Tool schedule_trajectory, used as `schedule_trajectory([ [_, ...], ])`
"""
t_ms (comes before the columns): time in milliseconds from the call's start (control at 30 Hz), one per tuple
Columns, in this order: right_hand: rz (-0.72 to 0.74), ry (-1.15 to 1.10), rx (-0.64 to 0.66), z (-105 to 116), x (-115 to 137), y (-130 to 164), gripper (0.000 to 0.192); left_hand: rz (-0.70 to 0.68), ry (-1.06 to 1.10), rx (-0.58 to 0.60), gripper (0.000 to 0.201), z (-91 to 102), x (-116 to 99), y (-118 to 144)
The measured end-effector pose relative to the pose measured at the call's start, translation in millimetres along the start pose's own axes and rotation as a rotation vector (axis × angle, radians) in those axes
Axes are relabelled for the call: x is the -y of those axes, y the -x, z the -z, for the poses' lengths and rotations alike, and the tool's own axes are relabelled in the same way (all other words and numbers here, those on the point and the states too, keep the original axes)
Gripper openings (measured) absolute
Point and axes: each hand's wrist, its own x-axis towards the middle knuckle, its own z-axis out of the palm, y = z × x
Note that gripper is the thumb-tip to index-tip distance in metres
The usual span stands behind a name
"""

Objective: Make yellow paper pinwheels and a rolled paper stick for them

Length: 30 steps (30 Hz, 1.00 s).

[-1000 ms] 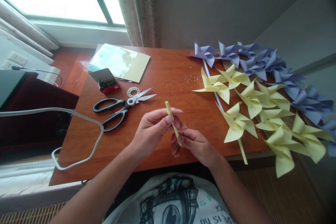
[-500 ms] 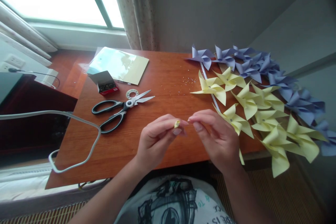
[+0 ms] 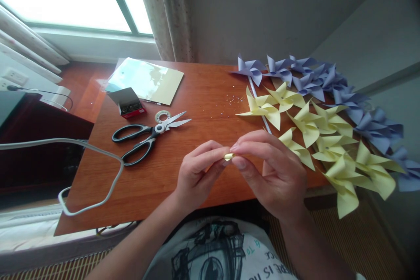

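Note:
A rolled yellow paper stick (image 3: 229, 156) points end-on at the camera, so only its tip shows. My left hand (image 3: 197, 173) pinches it between thumb and fingers. My right hand (image 3: 274, 171) meets it from the right, fingertips pressed on the same tip. Both hands hover over the near edge of the wooden table (image 3: 203, 96). Black-handled scissors (image 3: 144, 135) lie to the left of my hands. Yellow paper pinwheels (image 3: 315, 131) lie just right of my right hand.
Purple pinwheels (image 3: 328, 81) line the far right. A small open box of pins (image 3: 128, 103), a tape ring (image 3: 162, 117), a sheet of paper (image 3: 146, 79) and scattered tiny pins (image 3: 232, 100) lie further back. A grey cable (image 3: 98, 175) loops over the left edge.
The stick, first held slanted and seen full length, has turned end-on. My right hand rose from its lower end and closed on the tip beside the left fingers.

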Motion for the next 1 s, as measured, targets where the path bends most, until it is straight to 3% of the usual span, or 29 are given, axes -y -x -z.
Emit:
schedule_trajectory([
  [267, -0.141, -0.056, 0.132, 3.7, -5.0, -19.6, 0.004, 0.071, 0.061, -0.054, 0.021, -5.7, 11.5, -5.1],
  [433, -0.252, -0.176, 0.167, 1.9, -11.3, -25.5, 0.006, 0.230, 0.198, -0.122, 0.014, -7.2, 20.8, -2.0],
  [600, -0.379, -0.209, 0.052, -4.0, -35.8, -5.0, 0.018, 0.373, 0.555, -0.309, 0.015, -4.0, 12.2, -12.2],
  [733, -0.534, -0.388, 0.320, -18.5, -57.6, 21.4, 0.034, 0.401, 0.758, -0.367, 0.013, -1.0, 8.6, -21.8],
  [833, -0.614, -0.469, 0.297, -27.3, -64.5, 35.1, 0.031, 0.431, 0.764, -0.394, 0.013, -1.5, 12.1, -22.2],
  [1000, -0.590, -0.309, 0.236, -25.6, -67.1, 41.4, 0.028, 0.412, 0.617, -0.424, 0.016, -3.6, 17.0, -16.9],
])
